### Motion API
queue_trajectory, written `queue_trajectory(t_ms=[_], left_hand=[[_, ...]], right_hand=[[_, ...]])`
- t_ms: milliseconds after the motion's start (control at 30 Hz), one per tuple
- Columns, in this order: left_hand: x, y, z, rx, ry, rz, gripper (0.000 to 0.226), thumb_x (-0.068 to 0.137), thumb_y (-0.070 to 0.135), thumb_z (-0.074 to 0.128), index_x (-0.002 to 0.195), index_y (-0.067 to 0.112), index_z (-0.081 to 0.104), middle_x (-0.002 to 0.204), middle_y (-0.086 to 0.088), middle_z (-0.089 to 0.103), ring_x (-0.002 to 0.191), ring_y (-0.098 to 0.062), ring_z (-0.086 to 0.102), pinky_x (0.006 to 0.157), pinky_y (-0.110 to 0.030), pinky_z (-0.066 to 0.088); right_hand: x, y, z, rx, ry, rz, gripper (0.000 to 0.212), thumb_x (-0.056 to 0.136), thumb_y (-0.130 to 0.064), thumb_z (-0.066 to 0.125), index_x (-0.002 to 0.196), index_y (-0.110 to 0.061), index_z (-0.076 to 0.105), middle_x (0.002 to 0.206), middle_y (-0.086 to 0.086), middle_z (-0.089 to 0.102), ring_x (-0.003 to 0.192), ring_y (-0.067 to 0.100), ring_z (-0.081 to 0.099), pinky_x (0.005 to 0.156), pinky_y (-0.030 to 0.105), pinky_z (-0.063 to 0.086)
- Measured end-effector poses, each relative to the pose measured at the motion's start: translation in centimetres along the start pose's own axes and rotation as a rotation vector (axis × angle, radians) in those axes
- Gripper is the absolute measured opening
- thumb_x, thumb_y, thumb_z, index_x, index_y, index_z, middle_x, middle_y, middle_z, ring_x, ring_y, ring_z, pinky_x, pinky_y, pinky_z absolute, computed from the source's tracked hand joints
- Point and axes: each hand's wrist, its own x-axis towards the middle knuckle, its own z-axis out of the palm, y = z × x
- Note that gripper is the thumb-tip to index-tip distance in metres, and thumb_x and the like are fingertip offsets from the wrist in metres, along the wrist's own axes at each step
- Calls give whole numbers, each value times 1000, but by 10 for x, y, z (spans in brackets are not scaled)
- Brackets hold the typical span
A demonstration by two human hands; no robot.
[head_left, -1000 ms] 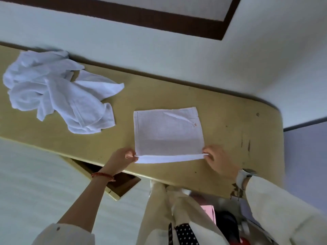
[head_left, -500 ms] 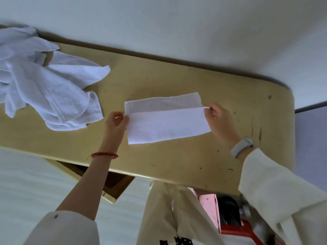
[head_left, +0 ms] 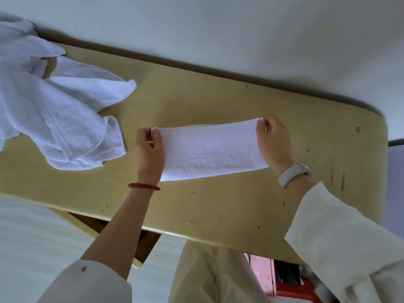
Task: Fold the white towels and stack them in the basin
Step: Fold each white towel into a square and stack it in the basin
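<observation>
A white towel point(head_left: 209, 149) lies folded in half as a long strip on the yellow-tan table point(head_left: 218, 206). My left hand point(head_left: 148, 152) pinches its far left corner, and my right hand point(head_left: 273, 143) pinches its far right corner. Both hands sit at the strip's ends with the fold edge nearest me. A heap of unfolded white towels point(head_left: 54, 112) lies crumpled on the table's left part. No basin is in view.
The table stands against a white wall point(head_left: 218, 29), with its rounded right end near a grey surface. Below the near edge are my legs, an open drawer point(head_left: 142, 239) under the table, and pink and red objects point(head_left: 273, 278) on the floor.
Both hands carried the towel's near edge away from me and laid it on the far edge, halving the towel. The camera view shifted closer to the table.
</observation>
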Motion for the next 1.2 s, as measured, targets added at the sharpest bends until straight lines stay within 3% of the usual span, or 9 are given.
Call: queue_trajectory(t_ms=[100,200,300,467,833,1067,1200], left_hand=[[3,-1,1,77,-9,14,13,94,24,45,85,16,50,64,12,51,56,-3,47,52,-13,36],[7,-3,2,128,-15,24,16,94,23,46,83,13,53,75,1,56,66,-14,49,59,-23,35],[9,-4,2,205,1,34,19,93,22,47,88,7,57,86,-3,56,71,-14,47,61,-19,30],[7,0,3,240,8,6,21,92,22,48,91,4,59,94,-9,59,71,-15,47,62,-24,33],[9,8,5,362,12,-41,19,93,27,45,97,11,54,96,-4,58,71,-18,47,60,-29,34],[8,8,4,440,14,-30,23,93,30,44,110,18,54,107,-5,55,70,-22,49,62,-32,38],[5,2,2,414,46,24,23,92,27,49,109,20,63,116,-4,50,80,-24,57,62,-31,39]], right_hand=[[1,-1,3,-65,20,0,19,93,-17,44,91,-6,59,72,0,54,66,17,47,59,26,34],[3,-2,6,-118,28,-7,20,93,-17,43,93,-4,59,72,0,54,66,18,48,59,27,35],[7,-2,9,-182,24,1,20,93,-17,42,90,-5,58,68,0,50,62,18,46,57,24,30],[9,-2,13,-217,30,19,19,93,-16,40,89,-6,56,68,0,49,61,19,45,57,26,30],[12,0,18,-220,69,15,18,93,-17,42,96,-6,56,72,3,54,61,19,47,56,23,30],[12,1,18,-228,85,20,16,92,-20,45,97,-8,56,90,7,60,70,17,50,59,28,39],[16,-1,12,-72,74,141,14,89,-24,51,97,-13,57,94,3,62,78,15,53,65,29,41]])
